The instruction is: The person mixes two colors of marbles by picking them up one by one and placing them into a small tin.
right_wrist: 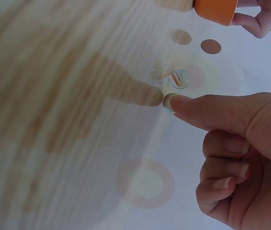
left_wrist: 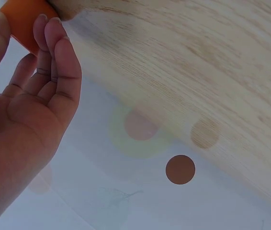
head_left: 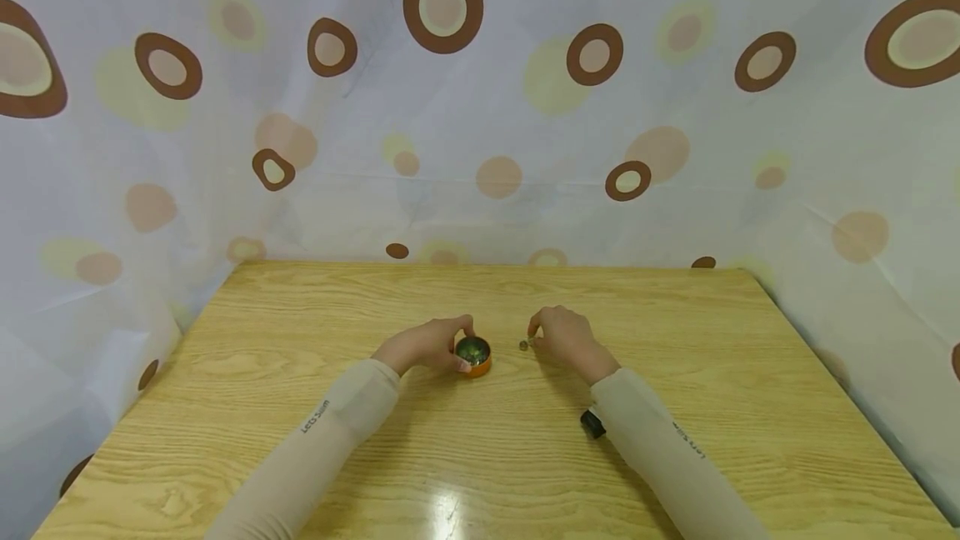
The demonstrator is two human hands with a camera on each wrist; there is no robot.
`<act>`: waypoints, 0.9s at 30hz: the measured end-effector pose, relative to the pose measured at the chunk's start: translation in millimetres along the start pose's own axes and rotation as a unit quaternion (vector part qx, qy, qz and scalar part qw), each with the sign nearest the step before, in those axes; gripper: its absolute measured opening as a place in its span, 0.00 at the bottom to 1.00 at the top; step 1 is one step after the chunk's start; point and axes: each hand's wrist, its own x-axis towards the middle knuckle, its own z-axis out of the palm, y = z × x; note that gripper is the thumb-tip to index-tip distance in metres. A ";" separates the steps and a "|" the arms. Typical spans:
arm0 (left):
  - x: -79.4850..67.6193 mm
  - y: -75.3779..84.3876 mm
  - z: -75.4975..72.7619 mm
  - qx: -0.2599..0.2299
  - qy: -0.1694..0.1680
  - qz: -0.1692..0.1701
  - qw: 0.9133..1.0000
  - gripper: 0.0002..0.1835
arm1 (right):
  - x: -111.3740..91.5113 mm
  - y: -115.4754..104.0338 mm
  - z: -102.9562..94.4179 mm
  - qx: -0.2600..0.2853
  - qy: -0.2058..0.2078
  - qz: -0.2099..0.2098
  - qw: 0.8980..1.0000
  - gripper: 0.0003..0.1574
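My left hand (head_left: 433, 345) grips a small orange bowl (head_left: 481, 370) by its side, thumb and fingers around the rim. The bowl's inside looks dark, greenish and shiny. In the left wrist view only part of the orange wall (left_wrist: 24, 21) shows, at the top left. My right hand (head_left: 567, 337) pinches a clear glass marble (right_wrist: 168, 103) at the tabletop, the thumb covering part of it. Beside it lies a second glass marble (right_wrist: 179, 79) with orange and white swirls. Both marbles are to the right of the bowl.
The pale wooden table (head_left: 300, 315) is glossy and mirrors the marbles. A white curtain (head_left: 480, 215) with brown and beige circles hangs around its back and sides. A small black object (head_left: 592, 424) shows beside the right sleeve (head_left: 652, 432).
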 end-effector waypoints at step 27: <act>-0.9 0.1 1.8 0.009 0.002 -0.004 1.000 0.21 | -9.6 -7.5 -5.8 0.019 0.020 0.001 1.000 0.10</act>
